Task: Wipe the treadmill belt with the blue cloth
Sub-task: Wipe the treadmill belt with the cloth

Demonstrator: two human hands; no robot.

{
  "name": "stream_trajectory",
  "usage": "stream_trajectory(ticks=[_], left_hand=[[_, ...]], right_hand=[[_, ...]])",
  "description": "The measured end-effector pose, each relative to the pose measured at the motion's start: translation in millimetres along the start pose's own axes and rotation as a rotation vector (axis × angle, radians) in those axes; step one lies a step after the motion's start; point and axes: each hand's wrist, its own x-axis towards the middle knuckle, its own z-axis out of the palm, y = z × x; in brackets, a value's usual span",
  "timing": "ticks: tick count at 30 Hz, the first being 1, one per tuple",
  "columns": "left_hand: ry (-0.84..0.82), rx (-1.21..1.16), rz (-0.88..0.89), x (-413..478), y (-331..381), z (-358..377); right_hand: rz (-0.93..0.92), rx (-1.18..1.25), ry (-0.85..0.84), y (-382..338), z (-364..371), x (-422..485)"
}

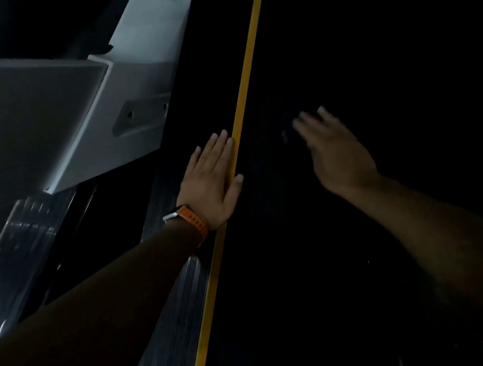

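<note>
From the head view, most of the scene is very dark. The treadmill belt [327,268] reads as plain black, and its right side is lost in shadow. The blue cloth [286,128] is only a faint dark shape on the belt, under the fingertips of the right hand [337,156]. That hand is blurred, with its fingers stretched out flat on the cloth rather than curled. The left hand [211,181], with an orange-strapped watch [189,219] on its wrist, lies flat with straight fingers on the ribbed side rail [176,303]. It touches the yellow stripe [245,73], well apart from the cloth. A grey housing [73,108] is cut off at the left edge.
</note>
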Motion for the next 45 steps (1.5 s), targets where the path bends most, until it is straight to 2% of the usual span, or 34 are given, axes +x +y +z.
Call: stream_trajectory(ticks=[2, 3, 5, 7, 8, 9, 10, 12, 14, 16, 19, 20, 21, 22, 23, 24, 26, 28, 29, 31, 32, 34, 35, 36, 38, 39, 40, 41, 42, 43, 45], left_hand=[[-0.003, -0.002, -0.010, -1, 0, 0], [-0.006, -0.002, -0.019, -2, 1, 0], [0.005, 0.001, -0.054, -3, 3, 0], [0.031, -0.018, -0.115, -12, 7, -2], [0.035, -0.035, -0.142, -22, 8, -2], [0.029, -0.045, -0.154, -36, 9, -1], [0.016, -0.042, -0.149, -52, 10, 0], [-0.018, -0.014, -0.120, -86, 10, 2], [-0.024, 0.005, -0.114, -102, 8, 3], [-0.024, 0.015, -0.118, -99, 6, 3], [-0.028, 0.027, -0.101, -97, 5, 2], [-0.023, 0.023, -0.098, -97, 4, 3], [-0.016, 0.022, -0.096, -98, 4, 4], [-0.009, 0.023, -0.094, -98, 4, 4], [-0.006, 0.025, -0.092, -97, 4, 4], [-0.008, 0.023, -0.093, -96, 4, 4], [-0.010, 0.017, -0.101, -96, 4, 4], [-0.004, 0.010, -0.105, -97, 4, 4], [0.001, 0.010, -0.101, -97, 4, 4], [0.014, 0.011, -0.095, -97, 4, 4], [0.018, 0.010, -0.097, -96, 4, 4], [0.020, 0.012, -0.098, -96, 3, 4], [0.019, 0.012, -0.098, -97, 3, 4], [0.019, 0.007, -0.098, -97, 4, 4], [0.016, -0.009, -0.106, -97, 4, 4], [0.014, -0.010, -0.110, -98, 4, 4], [0.012, -0.007, -0.112, -97, 5, 4], [0.009, -0.002, -0.113, -97, 6, 4], [0.005, 0.002, -0.116, -97, 6, 4], [0.002, 0.004, -0.120, -97, 6, 4], [0.003, 0.004, -0.123, -97, 7, 3]], right_hand=[[0.124, 0.036, 0.055, -21, 6, -11], [0.058, 0.028, 0.060, -41, 14, -31], [-0.231, 0.027, 0.011, -87, 32, -89], [-0.517, 0.003, -0.165, -112, 35, -135], [-0.599, -0.013, -0.232, -109, 30, -137], [-0.636, -0.036, -0.216, -99, 24, -125], [-0.590, -0.057, -0.159, -89, 18, -104], [-0.306, -0.045, -0.023, -61, 13, -54], [-0.049, 0.002, -0.026, -49, 8, -21], [0.019, -0.025, -0.020, -69, 14, -25], [-0.350, -0.012, -0.076, -113, 32, -82], [-0.459, -0.008, -0.149, -119, 34, -96], [-0.550, -0.039, -0.223, -114, 32, -98], [-0.618, -0.064, -0.224, -104, 26, -88], [-0.606, -0.093, -0.168, -93, 21, -70], [-0.497, -0.107, -0.121, -81, 18, -50], [-0.150, -0.044, -0.041, -66, 11, -15], [0.039, -0.002, -0.046, -80, 10, -16], [0.003, -0.022, -0.023, -95, 15, -33], [-0.245, -0.014, -0.042, -128, 28, -90], [-0.377, 0.016, -0.108, -138, 31, -117], [-0.546, -0.018, -0.253, -124, 27, -132], [-0.555, -0.056, -0.192, -106, 23, -118], [-0.454, -0.072, -0.122, -85, 17, -99], [-0.115, -0.078, 0.002, -34, 5, -62], [0.033, -0.054, 0.011, -17, -4, -54], [0.128, -0.049, 0.031, -14, -7, -58], [0.143, -0.052, 0.055, -22, -3, -70], [0.054, -0.061, 0.052, -37, 6, -91], [-0.109, -0.055, 0.033, -60, 18, -119], [-0.453, -0.038, -0.149, -91, 27, -167]])
